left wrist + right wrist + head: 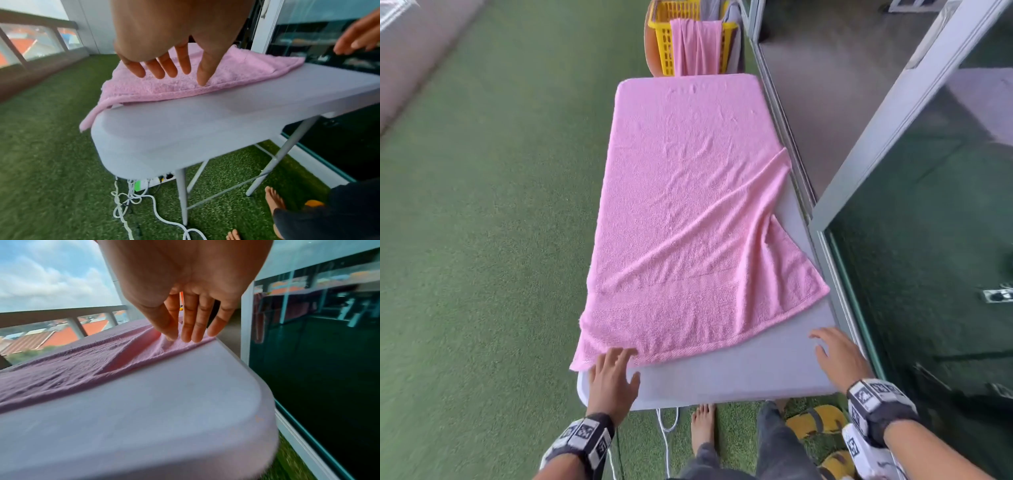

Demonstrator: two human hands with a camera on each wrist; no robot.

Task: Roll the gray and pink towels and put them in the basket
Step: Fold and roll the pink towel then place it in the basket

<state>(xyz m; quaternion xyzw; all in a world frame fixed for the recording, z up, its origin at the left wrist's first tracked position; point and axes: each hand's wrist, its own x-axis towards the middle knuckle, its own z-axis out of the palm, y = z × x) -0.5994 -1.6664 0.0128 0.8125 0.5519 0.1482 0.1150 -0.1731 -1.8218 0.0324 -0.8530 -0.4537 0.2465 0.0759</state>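
Observation:
A pink towel (pixel 688 212) lies spread lengthwise over the white table (pixel 739 373), wrinkled at its near right corner. My left hand (pixel 613 370) hovers flat over the towel's near left corner (pixel 156 87), fingers straight and spread. My right hand (pixel 835 353) hangs above the bare table near the right edge, fingers straight, just short of the towel's near right corner (pixel 164 344). A yellow basket (pixel 664 41) stands beyond the far end with another pink towel (pixel 697 44) draped over its rim. Grey cloth (pixel 732 24) shows beside the basket.
A glass sliding door and its frame (pixel 859 164) run close along the table's right side. Green artificial turf (pixel 482 240) covers the floor to the left. White cables (pixel 131 198) lie under the table's near end. Yellow sandals (pixel 815 421) sit by my bare feet.

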